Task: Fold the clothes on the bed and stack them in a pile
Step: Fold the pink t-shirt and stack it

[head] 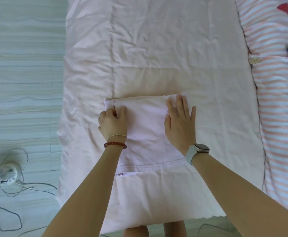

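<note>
A pale lilac-pink garment (146, 127), folded into a soft flat rectangle of thin smooth cloth, lies in the middle of the bed's near half. Its long axis runs near to far; the far edge is a straight fold lying left to right, and a seamed hem crosses it at the near end, where a small patterned bit of fabric peeks out at the left.

The left hand (113, 121) sits on the garment's far left corner with fingers curled, pinching the cloth edge there. The right hand (180, 120) lies flat on the far right part, palm down, fingers straight and slightly spread toward the far side, pressing the fabric without gripping it. Both forearms reach in from the near edge, bare. The left wrist wears a red bead bracelet (115, 144) and a thin metal bangle; the right wrist wears a watch (198, 152) with a light grey band.

Under the garment is a creased pale pink quilt (157, 48) with stitched panel lines, covering the bed. To the right lies bedding (276, 93) striped in coral and white. On the left, pale wood-grain floor (20, 65) holds a small white fan (8, 171) with grey cables looping around it.
</note>
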`<state>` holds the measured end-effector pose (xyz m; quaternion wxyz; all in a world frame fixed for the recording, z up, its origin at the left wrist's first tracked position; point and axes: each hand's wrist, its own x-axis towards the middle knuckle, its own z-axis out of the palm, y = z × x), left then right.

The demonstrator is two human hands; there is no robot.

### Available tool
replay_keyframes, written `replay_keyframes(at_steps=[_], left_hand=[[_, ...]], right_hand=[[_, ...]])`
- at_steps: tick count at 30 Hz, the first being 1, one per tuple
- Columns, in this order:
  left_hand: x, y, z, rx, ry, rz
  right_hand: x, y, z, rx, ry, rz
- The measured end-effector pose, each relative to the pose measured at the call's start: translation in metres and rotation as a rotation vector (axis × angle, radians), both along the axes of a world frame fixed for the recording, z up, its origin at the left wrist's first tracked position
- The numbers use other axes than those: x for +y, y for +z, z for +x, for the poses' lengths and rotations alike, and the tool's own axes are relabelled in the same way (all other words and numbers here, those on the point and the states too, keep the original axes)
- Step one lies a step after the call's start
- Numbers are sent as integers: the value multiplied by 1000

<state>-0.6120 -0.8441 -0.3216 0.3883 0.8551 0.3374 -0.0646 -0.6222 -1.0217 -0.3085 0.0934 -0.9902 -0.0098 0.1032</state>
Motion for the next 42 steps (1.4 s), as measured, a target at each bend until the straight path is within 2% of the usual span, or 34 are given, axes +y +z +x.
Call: replay_keyframes(at_steps=[4,9,12,14,16,17,19,20,23,28,30,32,34,35,37,42], left_hand=[[9,-17,2,-60,103,-111],[24,-25,8,32,81,-117],[17,-11,13,40,21,30],[12,3,2,-78,-169,265],[0,12,-17,-244,-482,434],[-8,11,-28,-270,-646,497],[-19,2,-46,-194,-879,566],[-20,-5,-49,-118,-905,560],[-5,-37,-45,96,-726,434],[1,-55,-37,133,-701,359],[1,-45,-37,65,-644,300],[6,-35,-41,-69,-449,159],[13,-26,-49,-44,-141,-14],[16,-24,-52,25,-35,-94],[16,-19,-54,159,10,-210],[16,-18,-40,228,14,-345]], right_hand=[[-2,-23,11,53,33,-74],[-2,-47,14,146,58,-90],[-5,-38,15,138,83,-41],[-8,-23,9,60,75,25],[-10,-11,-4,-21,13,80],[-10,-9,-12,-40,-16,76],[-8,-13,-26,-25,-63,34],[-7,-17,-29,6,-83,13],[-9,-39,-27,108,-107,-32],[-10,-57,-20,196,-108,-6],[-15,-46,-20,163,-95,129],[-26,-33,-22,34,-136,344],[-38,-22,-25,-32,-359,550],[-42,-18,-25,17,-508,641],[-46,-15,-21,164,-675,772],[-46,-15,-11,224,-641,799]])
